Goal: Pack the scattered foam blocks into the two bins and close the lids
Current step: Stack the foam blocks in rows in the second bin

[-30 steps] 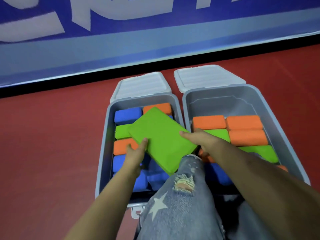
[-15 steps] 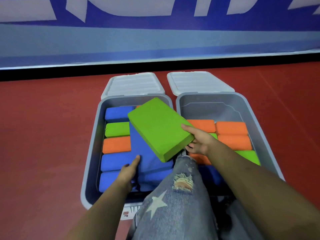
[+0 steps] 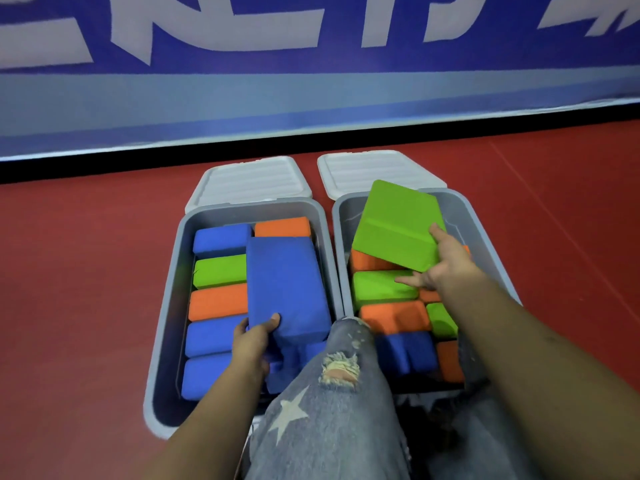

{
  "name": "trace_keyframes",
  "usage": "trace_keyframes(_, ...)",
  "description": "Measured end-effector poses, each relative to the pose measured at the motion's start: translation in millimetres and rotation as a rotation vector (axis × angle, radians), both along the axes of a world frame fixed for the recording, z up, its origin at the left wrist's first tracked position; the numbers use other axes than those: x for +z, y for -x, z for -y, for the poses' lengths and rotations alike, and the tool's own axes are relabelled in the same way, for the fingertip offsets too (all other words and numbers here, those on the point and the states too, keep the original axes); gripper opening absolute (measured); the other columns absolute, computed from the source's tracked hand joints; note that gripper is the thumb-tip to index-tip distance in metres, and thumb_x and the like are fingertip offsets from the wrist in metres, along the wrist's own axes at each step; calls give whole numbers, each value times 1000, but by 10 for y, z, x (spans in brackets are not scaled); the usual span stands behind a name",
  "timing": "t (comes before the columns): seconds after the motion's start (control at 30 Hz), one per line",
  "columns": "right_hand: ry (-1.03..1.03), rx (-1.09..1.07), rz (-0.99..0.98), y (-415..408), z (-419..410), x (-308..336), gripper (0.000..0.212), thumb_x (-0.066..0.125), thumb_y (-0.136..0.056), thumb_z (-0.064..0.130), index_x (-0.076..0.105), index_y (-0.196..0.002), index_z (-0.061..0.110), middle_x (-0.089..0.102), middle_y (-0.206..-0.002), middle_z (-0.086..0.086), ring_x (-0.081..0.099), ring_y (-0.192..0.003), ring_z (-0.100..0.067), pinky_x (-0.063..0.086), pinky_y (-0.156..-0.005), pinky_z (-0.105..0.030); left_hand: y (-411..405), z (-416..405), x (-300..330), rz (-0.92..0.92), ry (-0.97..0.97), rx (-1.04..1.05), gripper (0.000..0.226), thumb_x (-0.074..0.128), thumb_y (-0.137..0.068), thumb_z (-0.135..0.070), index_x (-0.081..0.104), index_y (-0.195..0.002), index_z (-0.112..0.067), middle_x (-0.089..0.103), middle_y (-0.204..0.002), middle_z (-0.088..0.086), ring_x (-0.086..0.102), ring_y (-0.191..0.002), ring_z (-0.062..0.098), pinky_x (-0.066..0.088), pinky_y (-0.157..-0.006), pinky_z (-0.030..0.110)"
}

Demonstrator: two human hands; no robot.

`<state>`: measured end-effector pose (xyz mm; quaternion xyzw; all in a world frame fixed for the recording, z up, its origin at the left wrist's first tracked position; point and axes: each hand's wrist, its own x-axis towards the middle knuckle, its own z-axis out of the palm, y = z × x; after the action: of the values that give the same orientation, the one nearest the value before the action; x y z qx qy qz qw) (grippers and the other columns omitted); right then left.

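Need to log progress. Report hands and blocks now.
Left hand grips blue block in left bin. Right hand holds green block over right bin. Both lids open.

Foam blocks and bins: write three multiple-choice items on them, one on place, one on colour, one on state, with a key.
1. Where is the big green block?
A. Over the right bin
B. On the floor
C. Inside the left bin

2. What colour is the big block that the left hand grips?
A. Orange
B. Blue
C. Green

3. How are the two lids?
A. Both shut
B. One shut
C. Both open

Key: 1 A, the right hand holds it tilted above the right bin's blocks. 2 B, the left hand's thumb lies on a blue slab in the left bin. 3 C, both lids lie folded back behind the bins.
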<state>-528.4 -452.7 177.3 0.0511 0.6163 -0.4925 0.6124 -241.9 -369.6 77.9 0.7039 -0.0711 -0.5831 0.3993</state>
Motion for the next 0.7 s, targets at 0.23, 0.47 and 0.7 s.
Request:
trace_keyframes(0.23,167,-17,-702,582,104,169,64,82,-69,31,53,-123,18,55,-120,-10,56,-85,-18,53,-72,-29,247,609,709,310,304,-165,72,85,-64,-30,47,-125,-31,50,-126,8,58,-101,28,55,-79,45)
trace_keyframes(0.47,313,448,-1474,1080,100,19,71,84,-66,22,53,-129,15,33,-128,-17,46,-113,-28,31,-103,-23,1008,1336,1179,960,586,-739,72,78,-73,-21,46,-137,-22,29,-130,16,40,-119,24,27,-108,23)
trace_keyframes(0.7,200,394,-1508,1494,102,-312,68,85,-63,19,57,-126,16,33,-130,-18,44,-115,-33,35,-104,-31,1652,1979,986,1242,688,-1167,77,78,-70,-19,46,-139,-20,29,-130,22,39,-118,38,36,-106,36)
